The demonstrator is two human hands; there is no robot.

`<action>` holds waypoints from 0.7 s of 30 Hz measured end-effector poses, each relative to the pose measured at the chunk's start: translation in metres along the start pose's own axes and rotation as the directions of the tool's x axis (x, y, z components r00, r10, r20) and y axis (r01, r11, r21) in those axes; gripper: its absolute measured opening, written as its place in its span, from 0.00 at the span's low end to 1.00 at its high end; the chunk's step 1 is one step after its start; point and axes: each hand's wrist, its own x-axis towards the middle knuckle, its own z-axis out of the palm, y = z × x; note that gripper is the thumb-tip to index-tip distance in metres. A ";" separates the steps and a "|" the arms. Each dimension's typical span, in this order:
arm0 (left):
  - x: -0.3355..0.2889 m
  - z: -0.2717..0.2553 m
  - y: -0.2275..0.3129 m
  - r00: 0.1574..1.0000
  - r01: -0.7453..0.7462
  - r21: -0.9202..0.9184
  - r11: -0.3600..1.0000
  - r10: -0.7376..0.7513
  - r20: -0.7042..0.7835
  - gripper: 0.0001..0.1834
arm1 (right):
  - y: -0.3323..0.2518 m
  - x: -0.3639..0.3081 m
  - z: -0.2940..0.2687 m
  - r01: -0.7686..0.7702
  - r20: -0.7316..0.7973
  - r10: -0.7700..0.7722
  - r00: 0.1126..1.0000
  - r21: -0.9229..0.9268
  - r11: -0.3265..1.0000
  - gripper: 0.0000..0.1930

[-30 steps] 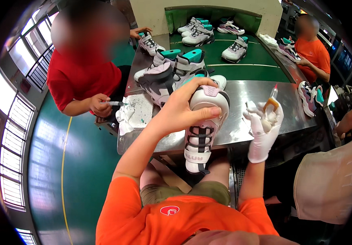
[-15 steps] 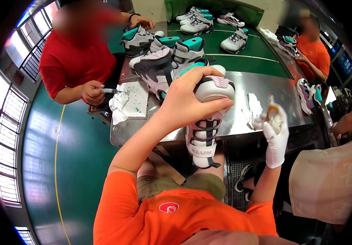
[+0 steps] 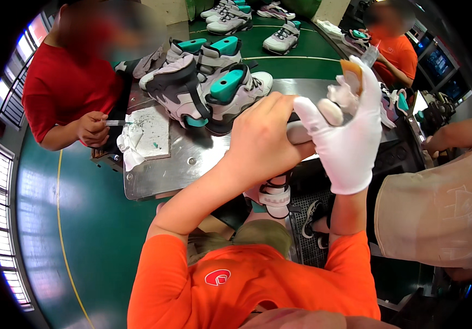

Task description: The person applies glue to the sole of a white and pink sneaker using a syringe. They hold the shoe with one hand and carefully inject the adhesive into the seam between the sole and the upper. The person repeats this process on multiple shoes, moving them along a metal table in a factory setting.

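Note:
My bare left hand (image 3: pixel 263 131) is closed around a white-and-grey sneaker. Its white strap (image 3: pixel 277 197) and dark laces show below the hand; most of the rest is hidden behind my hands. My right hand (image 3: pixel 345 137), in a white glove, is raised beside it. A tan flat piece (image 3: pixel 352 74) and a crumpled white wad (image 3: pixel 344 96) sit in its fingers. Above them sticks up a clear, syringe-like tube (image 3: pixel 370 56). The glove's thumb side reaches the sneaker's grey edge (image 3: pixel 298 132); whether it presses there I cannot tell.
Several sneakers with teal inserts (image 3: pixel 226 85) crowd the metal table (image 3: pixel 184 181). A white board (image 3: pixel 151 131) with a rag lies at its left. A person in red (image 3: pixel 71 88) holds a thin tool there. Other people stand at right; more shoes (image 3: pixel 282 38) rest on the green belt.
My right hand has moved up and left to the sneaker, carrying the tan piece. My left hand has turned over the shoe, and the toe is now mostly hidden. The view has shifted right.

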 end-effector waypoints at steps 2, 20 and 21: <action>-0.004 0.006 0.001 0.999 -0.043 -0.008 0.999 0.043 0.004 0.26 | -0.010 0.005 0.009 0.076 -0.032 -0.086 0.996 -0.244 0.967 0.40; -0.006 0.009 0.020 0.998 -0.023 0.021 1.000 0.022 0.061 0.24 | 0.057 0.041 -0.029 -0.011 -0.135 -0.061 0.989 -0.477 0.879 0.34; -0.003 0.010 0.017 0.998 -0.012 0.018 1.000 0.011 0.062 0.24 | 0.050 0.036 -0.029 -0.122 -0.183 0.088 0.979 -0.183 0.976 0.34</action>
